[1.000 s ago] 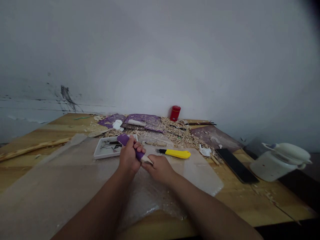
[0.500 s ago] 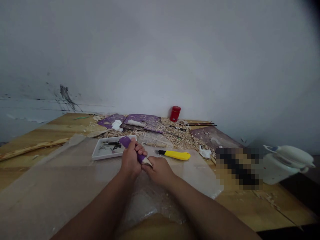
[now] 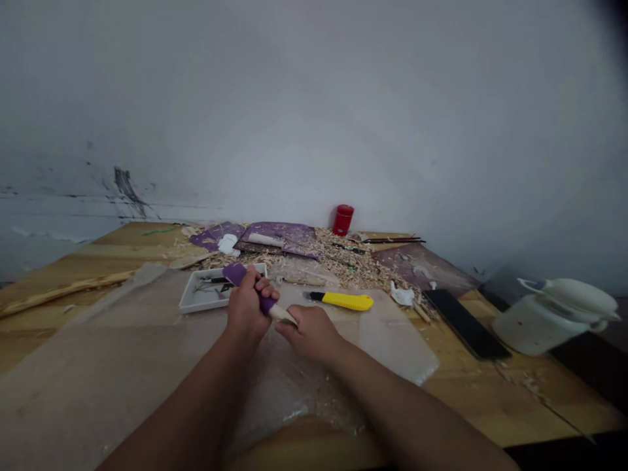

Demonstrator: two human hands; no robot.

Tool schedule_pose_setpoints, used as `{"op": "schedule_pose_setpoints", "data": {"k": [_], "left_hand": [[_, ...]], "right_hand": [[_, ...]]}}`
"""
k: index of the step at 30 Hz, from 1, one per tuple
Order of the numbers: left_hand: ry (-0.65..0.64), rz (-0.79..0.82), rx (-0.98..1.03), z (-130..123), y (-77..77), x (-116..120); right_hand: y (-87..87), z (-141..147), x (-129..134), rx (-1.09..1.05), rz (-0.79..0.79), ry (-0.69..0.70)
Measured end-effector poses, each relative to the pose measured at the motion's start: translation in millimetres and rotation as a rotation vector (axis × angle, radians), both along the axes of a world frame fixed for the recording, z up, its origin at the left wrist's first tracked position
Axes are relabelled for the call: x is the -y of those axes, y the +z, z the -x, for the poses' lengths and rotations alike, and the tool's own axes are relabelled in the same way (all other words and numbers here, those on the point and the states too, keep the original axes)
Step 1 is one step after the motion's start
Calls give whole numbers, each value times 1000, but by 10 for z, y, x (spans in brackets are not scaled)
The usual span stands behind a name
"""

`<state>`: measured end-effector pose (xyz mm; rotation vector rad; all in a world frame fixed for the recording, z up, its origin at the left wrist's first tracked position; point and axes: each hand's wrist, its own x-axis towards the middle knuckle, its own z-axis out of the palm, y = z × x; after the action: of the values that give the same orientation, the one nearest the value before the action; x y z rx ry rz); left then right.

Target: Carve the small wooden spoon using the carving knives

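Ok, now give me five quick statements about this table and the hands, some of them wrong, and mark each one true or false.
1. The left hand holds a purple strip, with a wooden stick poking out of it. True.
2. The right hand grips the yellow knife. False: it grips the wooden stick; the knife lies on the plastic sheet.
3. The red can stands by the wall. True.
4. The phone lies inside the white tray. False: it lies on the table, beside the white jug.
5. Wood shavings lie scattered beyond the knife. True.
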<state>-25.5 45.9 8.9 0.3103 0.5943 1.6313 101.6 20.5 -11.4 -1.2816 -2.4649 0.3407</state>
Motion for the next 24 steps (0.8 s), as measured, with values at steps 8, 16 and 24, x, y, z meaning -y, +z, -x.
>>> {"op": "schedule_pose_setpoints", "data": {"k": [8,16,24], "left_hand": [[96,-13,31,205,89,-67],[-70,-1,13,-132,-6,66],[-86,-23,-9,-105,-1,68]], "right_hand": [[-5,29,47,-12,-20,-7],[-22,15,14,-18,-25,-50],[-41,25,20,-23,-26,-49]]}}
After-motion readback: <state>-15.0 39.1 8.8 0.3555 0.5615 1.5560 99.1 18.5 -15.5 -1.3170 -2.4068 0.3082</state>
